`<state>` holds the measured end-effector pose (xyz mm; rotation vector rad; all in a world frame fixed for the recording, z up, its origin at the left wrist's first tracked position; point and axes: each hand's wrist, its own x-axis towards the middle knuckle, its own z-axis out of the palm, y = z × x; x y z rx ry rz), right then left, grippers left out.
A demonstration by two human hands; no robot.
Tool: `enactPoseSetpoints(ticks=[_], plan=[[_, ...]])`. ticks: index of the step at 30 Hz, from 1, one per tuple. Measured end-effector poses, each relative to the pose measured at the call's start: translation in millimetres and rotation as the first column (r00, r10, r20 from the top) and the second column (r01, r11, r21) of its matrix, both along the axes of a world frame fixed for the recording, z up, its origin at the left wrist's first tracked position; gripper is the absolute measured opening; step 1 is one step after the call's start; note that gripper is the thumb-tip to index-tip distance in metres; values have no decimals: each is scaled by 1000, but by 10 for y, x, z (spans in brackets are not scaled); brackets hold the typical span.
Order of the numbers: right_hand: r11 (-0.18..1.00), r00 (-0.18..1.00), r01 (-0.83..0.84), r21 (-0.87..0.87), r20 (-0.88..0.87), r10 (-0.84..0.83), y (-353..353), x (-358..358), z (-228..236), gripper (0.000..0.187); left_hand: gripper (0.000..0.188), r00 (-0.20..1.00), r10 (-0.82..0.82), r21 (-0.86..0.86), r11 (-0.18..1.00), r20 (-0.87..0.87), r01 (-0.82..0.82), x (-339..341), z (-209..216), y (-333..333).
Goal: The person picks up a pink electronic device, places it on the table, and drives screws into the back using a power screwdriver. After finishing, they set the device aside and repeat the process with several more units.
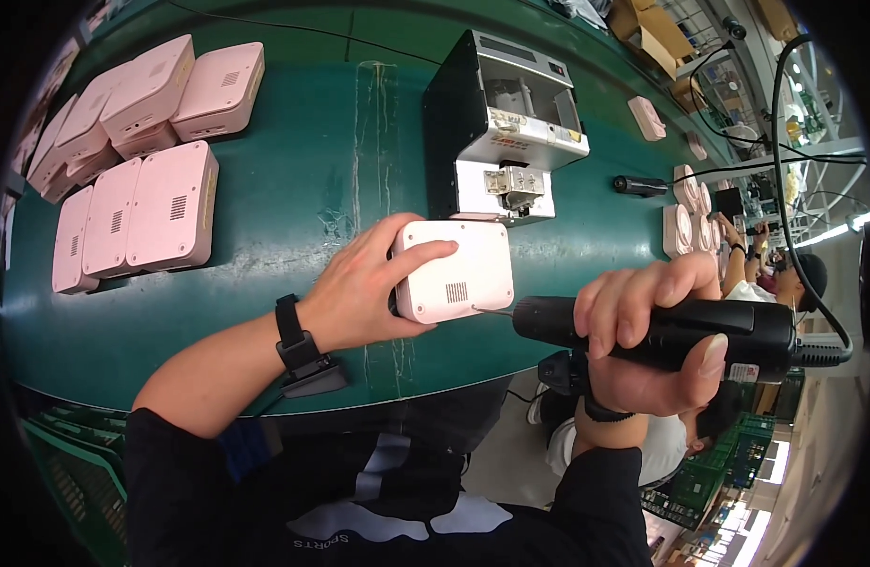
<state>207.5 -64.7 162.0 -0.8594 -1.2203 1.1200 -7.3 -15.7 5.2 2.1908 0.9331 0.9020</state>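
While gripped: casing [458,269], screwdriver [662,331].

The left hand [364,288] reaches in from the lower left, its forearm bare below a dark sleeve pushed up near the elbow, a black band strapped on the wrist. The fingers spread and curl in a grasp, thumb lying forward along the top. The right hand [647,335] comes up from below, wrist bent, its fingers [624,302] wrapped tight in a fist-like grip, thumb pressed along the near side. A dark band seems to circle that wrist too.
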Motion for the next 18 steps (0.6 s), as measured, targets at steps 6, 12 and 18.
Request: enactPoseSetpoints(ticks=[6, 12, 18], plan=[[1000, 999, -7, -25, 38, 8, 14, -54, -116, 58, 82, 1000, 5, -12, 1000, 17, -5, 5, -23, -3], [996, 997, -81, 45, 8, 81, 62, -27, -227, 58, 81, 999, 15, -51, 999, 50, -12, 4, -13, 4], [992, 998, -57, 113, 23, 55, 100, -85, -291, 50, 79, 997, 15, -34, 999, 74, -13, -6, -43, 17]])
